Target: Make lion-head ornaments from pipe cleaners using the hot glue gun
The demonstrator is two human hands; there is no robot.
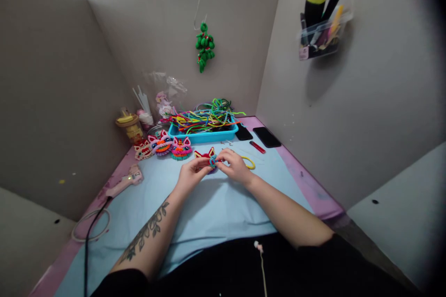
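Left hand (191, 175) and right hand (234, 165) pinch the fuzzy figure (213, 161) within the table's (318, 195) edges; light, steady grips should suit it.

The head-worn camera looks forward, down at the hands (234, 167).

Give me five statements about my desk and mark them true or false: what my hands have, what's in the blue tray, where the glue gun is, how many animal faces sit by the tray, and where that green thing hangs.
1. The left hand and right hand both hold a small fuzzy piece. True.
2. The blue tray contains only white straws. False: it holds colorful fuzzy stems.
3. The glue gun lies right of the hands. False: it lies to their left.
4. Three fuzzy animal faces sit near the tray. True.
5. The green ornament hangs against the back partition. True.
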